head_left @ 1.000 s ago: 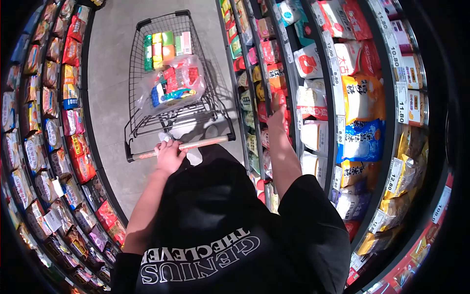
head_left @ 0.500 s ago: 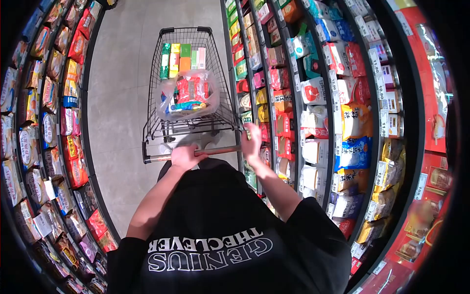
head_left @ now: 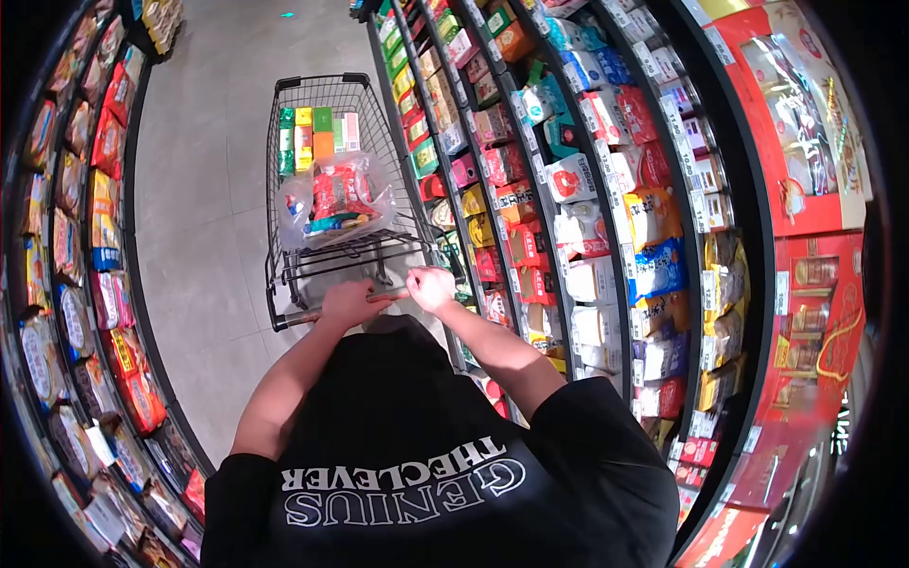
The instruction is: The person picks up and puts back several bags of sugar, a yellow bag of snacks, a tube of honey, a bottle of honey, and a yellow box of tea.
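A black wire shopping cart (head_left: 275, 218) stands in front of me, its handle bar (head_left: 301, 319) nearest my body. My left hand (head_left: 352, 301) is wrapped round the middle of the bar. Further right, my right hand (head_left: 432, 288) is closed at the bar's right part; its fingers hide what lies inside them. In the cart, a clear plastic bag (head_left: 376, 194) holds a red package (head_left: 341, 189) and smaller coloured items. Beyond the bag stand several boxes, among them a green one (head_left: 323, 119) and an orange one (head_left: 324, 144).
Shelves of packaged food (head_left: 118, 241) run along the left, and more shelves (head_left: 578, 180) line the right, close beside the cart. Red gift boxes (head_left: 805, 275) are at the far right. Grey floor (head_left: 194, 189) lies left of the cart. A yellowish display (head_left: 163, 24) stands ahead.
The cart has shifted left and turned slightly in view. My right hand has moved left and down, from the bar's right end toward my left hand, and its fingers have closed.
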A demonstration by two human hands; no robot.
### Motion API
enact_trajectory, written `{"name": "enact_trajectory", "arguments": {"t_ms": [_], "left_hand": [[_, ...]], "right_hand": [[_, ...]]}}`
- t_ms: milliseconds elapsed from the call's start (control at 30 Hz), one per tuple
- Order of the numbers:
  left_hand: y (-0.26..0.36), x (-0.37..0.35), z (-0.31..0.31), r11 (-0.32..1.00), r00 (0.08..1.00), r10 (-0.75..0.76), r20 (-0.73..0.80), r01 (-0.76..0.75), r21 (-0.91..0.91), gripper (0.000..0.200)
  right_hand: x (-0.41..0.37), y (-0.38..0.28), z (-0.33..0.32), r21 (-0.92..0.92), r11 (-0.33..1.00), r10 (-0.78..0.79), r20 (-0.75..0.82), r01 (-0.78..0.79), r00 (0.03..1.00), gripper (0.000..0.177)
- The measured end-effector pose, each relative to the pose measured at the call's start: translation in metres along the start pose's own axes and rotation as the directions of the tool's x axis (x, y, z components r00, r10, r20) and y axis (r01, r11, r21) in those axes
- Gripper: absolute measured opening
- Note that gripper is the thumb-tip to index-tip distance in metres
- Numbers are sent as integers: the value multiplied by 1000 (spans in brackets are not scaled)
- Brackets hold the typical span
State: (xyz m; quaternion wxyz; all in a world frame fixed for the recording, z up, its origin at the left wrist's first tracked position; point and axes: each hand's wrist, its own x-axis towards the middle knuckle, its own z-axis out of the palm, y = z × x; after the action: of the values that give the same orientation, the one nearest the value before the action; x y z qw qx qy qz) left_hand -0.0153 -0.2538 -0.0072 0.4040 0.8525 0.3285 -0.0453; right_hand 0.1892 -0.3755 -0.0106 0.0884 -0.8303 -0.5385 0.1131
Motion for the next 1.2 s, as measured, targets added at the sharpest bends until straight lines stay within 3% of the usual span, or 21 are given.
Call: {"name": "enact_trajectory", "arguments": {"t_ms": [133,200,233,300,333,400,433,500,600,733,800,867,967,1000,1067,1100,1167,1200], "left_hand": [[-17,7,-25,996,995,93,35,-93,-1,52],[-30,13,-35,974,992,129,2,-126,-191,44],[-38,15,-38,974,991,134,5,-131,-186,44],[-54,21,-42,925,916,379,-130,-370,92,37],[-64,23,-44,924,917,380,-123,-371,91,37],[-81,29,-50,932,989,144,22,-143,332,30],[-77,27,-62,931,990,140,28,-141,336,30],[-75,24,-86,928,998,-67,-7,65,367,24],[-96,30,-95,934,992,-40,-119,79,347,22],[-111,50,-126,921,994,-89,-67,108,374,24],[-103,68,-148,927,985,-160,62,128,352,23],[-107,86,-159,923,979,-187,76,149,353,25],[-113,115,-179,936,978,-129,162,66,347,26],[-114,124,-186,935,975,-151,161,88,343,26],[-116,140,-198,945,976,-113,184,48,323,26],[-121,147,-199,937,981,-90,172,25,348,25],[-127,161,-200,940,985,-78,151,22,341,24],[-129,168,-202,942,991,-45,125,0,335,24]], "right_hand": [[21,-17,-3,-12,994,110,95,-109,989,28],[34,-23,-2,-44,988,151,117,-147,982,34],[40,-26,0,-48,987,157,113,-152,981,35],[52,-30,3,-43,985,169,109,-165,980,33],[56,-33,4,-40,984,176,110,-173,978,31],[65,-38,5,-29,982,188,93,-186,978,30],[71,-40,6,-32,984,176,61,-174,982,29],[84,-44,11,-35,993,109,-72,-112,991,25],[107,-41,18,-53,996,58,-147,-66,987,26],[142,-41,14,-22,999,-32,-289,27,957,21],[160,-44,5,31,999,-15,-247,24,969,23],[184,-45,-1,-6,994,106,-77,-107,991,25],[220,-39,-9,69,994,85,72,-90,994,26],[234,-31,-6,113,989,79,151,-96,985,28],[272,-32,-29,191,946,151,454,-262,878,26],[292,-31,-24,198,945,141,472,-260,870,26],[340,-30,-13,711,631,74,345,-312,936,24],[366,-36,-13,713,625,65,359,-319,931,24]]}}
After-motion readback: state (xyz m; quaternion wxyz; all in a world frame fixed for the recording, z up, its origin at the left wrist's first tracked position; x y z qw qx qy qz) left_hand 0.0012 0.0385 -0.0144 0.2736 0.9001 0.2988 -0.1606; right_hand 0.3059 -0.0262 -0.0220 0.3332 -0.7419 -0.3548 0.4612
